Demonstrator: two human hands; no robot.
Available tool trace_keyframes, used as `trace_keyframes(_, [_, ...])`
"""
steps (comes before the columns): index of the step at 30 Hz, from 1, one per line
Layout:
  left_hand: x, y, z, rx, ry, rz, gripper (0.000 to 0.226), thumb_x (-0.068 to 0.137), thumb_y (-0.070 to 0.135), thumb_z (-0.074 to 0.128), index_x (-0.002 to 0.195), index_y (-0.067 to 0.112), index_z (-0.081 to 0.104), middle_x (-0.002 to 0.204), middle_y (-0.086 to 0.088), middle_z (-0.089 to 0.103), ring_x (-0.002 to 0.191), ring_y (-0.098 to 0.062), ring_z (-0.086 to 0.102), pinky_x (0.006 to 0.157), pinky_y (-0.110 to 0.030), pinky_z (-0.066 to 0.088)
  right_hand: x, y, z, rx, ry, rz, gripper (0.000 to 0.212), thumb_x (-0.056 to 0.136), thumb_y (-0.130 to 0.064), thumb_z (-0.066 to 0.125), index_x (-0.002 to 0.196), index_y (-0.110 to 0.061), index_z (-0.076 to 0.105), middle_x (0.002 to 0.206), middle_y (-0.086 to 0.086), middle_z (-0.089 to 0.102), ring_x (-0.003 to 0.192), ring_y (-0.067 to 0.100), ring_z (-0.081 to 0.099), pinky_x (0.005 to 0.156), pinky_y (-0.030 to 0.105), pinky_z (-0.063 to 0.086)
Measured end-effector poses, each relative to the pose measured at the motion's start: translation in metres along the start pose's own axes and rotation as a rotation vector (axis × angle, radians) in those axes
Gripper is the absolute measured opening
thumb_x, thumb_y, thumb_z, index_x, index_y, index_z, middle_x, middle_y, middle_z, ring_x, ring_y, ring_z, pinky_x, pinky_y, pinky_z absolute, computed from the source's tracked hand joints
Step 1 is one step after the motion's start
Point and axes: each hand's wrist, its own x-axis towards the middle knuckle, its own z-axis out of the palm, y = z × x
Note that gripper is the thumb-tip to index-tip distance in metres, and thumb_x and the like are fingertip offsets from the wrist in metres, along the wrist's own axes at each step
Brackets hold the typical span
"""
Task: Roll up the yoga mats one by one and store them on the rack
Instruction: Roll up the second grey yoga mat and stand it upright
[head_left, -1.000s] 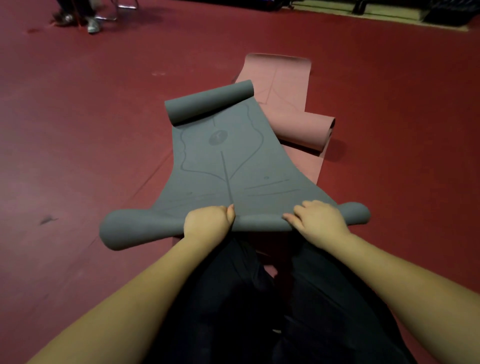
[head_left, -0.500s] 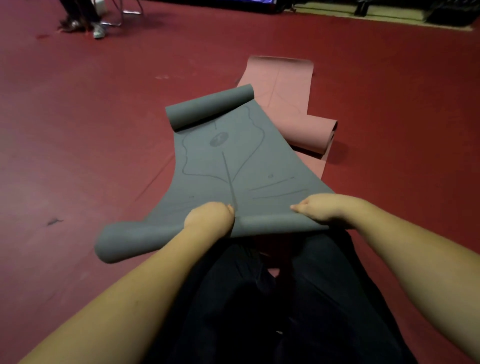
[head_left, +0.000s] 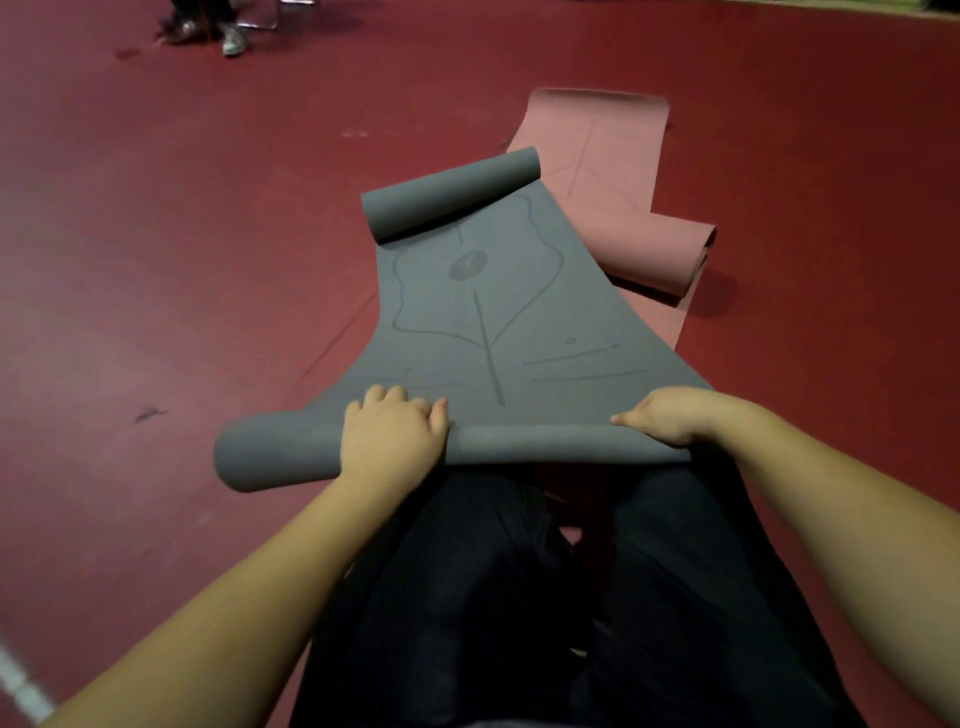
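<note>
A grey yoga mat (head_left: 498, 312) lies on the red floor in front of me, with line markings on its face. Its far end (head_left: 447, 195) is curled into a small roll. Its near end is a thicker roll (head_left: 524, 441) lying across my knees. My left hand (head_left: 392, 436) grips this near roll left of centre, fingers curled over its top. My right hand (head_left: 670, 421) holds the roll's right end, thumb pointing left along it. A pink yoga mat (head_left: 597, 150) lies partly under the grey one, with a rolled section (head_left: 660, 260) at its right.
Red floor (head_left: 182, 260) stretches all round. Someone's feet and metal chair legs (head_left: 223, 31) stand at the far left. My dark trousers (head_left: 519, 597) fill the lower middle. A white floor line (head_left: 21, 691) shows at the bottom left. No rack is in view.
My left hand has gone from a fist on the roll to fingers spread over its top. The right hand has shifted outward to the roll's right end. The near roll has turned slightly forward.
</note>
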Motion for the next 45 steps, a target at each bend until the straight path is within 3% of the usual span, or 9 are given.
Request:
trace_keyframes(3, [-0.012,-0.012,0.002,0.032,0.021,0.01,0.063,0.09,0.044,0.023,0.075,0.013,0.075,0.073,-0.012,0.064,0.077,-0.035,0.058,0.066,-0.039,0.04,-0.003,-0.003,0.0,0.054,0.011,0.005,0.043,0.109,-0.03,0.026,0.149,-0.023,0.04,0.151,0.013,0.043,0.135,0.029,0.044,0.101,0.029,0.033])
trace_keyframes(6, [-0.017,-0.009,-0.012,0.052,-0.104,0.044,0.071,0.095,0.043,0.006,0.097,0.013,0.071,0.093,-0.012,0.07,0.09,-0.036,0.063,0.069,-0.037,0.039,-0.006,-0.002,-0.003,0.009,0.002,-0.023,0.045,0.108,-0.037,0.03,0.144,-0.018,0.049,0.146,0.014,0.049,0.13,0.03,0.048,0.099,0.031,0.036])
trace_keyframes(12, [0.014,-0.019,-0.02,-0.024,-0.407,0.115,0.014,0.094,0.013,0.038,0.102,0.008,0.049,0.113,-0.022,0.058,0.098,-0.038,0.056,0.079,-0.042,0.043,-0.01,0.008,-0.024,-0.072,-0.033,-0.015,0.051,0.106,-0.047,0.027,0.146,-0.021,0.046,0.151,0.011,0.044,0.134,0.027,0.044,0.104,0.029,0.031])
trace_keyframes(16, [0.013,-0.014,-0.006,0.002,-0.555,0.119,0.032,0.093,0.016,0.048,0.125,0.016,0.054,0.125,-0.015,0.057,0.112,-0.036,0.057,0.092,-0.046,0.049,-0.003,0.003,-0.005,-0.087,-0.092,-0.043,0.051,0.107,-0.045,0.027,0.145,-0.017,0.047,0.149,0.011,0.046,0.134,0.028,0.044,0.104,0.03,0.032])
trace_keyframes(22, [0.007,-0.008,0.008,-0.135,-0.396,-0.163,0.036,0.094,0.029,0.038,0.107,0.014,0.068,0.116,-0.011,0.065,0.106,-0.032,0.059,0.081,-0.036,0.043,0.015,0.013,0.02,0.021,0.09,-0.078,0.048,0.099,-0.055,0.042,0.114,-0.018,0.07,0.12,0.007,0.066,0.109,0.026,0.058,0.09,0.031,0.043])
trace_keyframes(30, [0.015,-0.004,0.01,-0.304,-0.272,-0.184,0.029,0.094,0.028,0.045,0.078,0.012,0.064,0.091,-0.016,0.064,0.086,-0.033,0.056,0.066,-0.034,0.038,0.015,0.015,0.022,-0.022,0.391,-0.109,0.06,0.092,-0.068,0.041,0.067,-0.016,0.058,0.067,-0.001,0.054,0.077,0.025,0.055,0.062,0.034,0.038])
trace_keyframes(36, [0.023,-0.013,0.014,-0.283,-0.332,-0.148,0.024,0.09,0.03,0.046,0.077,0.017,0.061,0.084,-0.006,0.058,0.076,-0.026,0.047,0.062,-0.032,0.035,-0.005,0.013,0.036,-0.208,0.64,-0.151,0.079,0.084,-0.076,0.01,0.068,-0.017,0.059,0.079,0.0,0.064,0.084,0.023,0.063,0.058,0.032,0.035])
trace_keyframes(42, [0.033,-0.009,0.01,-0.372,-0.382,-0.222,0.029,0.09,0.039,0.052,0.087,0.016,0.07,0.088,-0.004,0.065,0.082,-0.027,0.061,0.071,-0.032,0.048,-0.018,0.005,0.071,-0.151,0.77,-0.144,0.063,0.089,-0.064,0.022,0.064,-0.016,0.055,0.069,0.006,0.058,0.074,0.031,0.062,0.059,0.036,0.039])
trace_keyframes(45, [0.031,-0.008,0.011,-0.309,-0.323,-0.209,0.029,0.095,0.037,0.049,0.094,0.016,0.069,0.093,-0.005,0.067,0.088,-0.029,0.064,0.069,-0.032,0.046,-0.008,0.002,0.062,-0.11,0.752,-0.057,0.058,0.098,-0.057,0.027,0.072,-0.017,0.061,0.083,0.006,0.065,0.088,0.03,0.064,0.066,0.035,0.041])
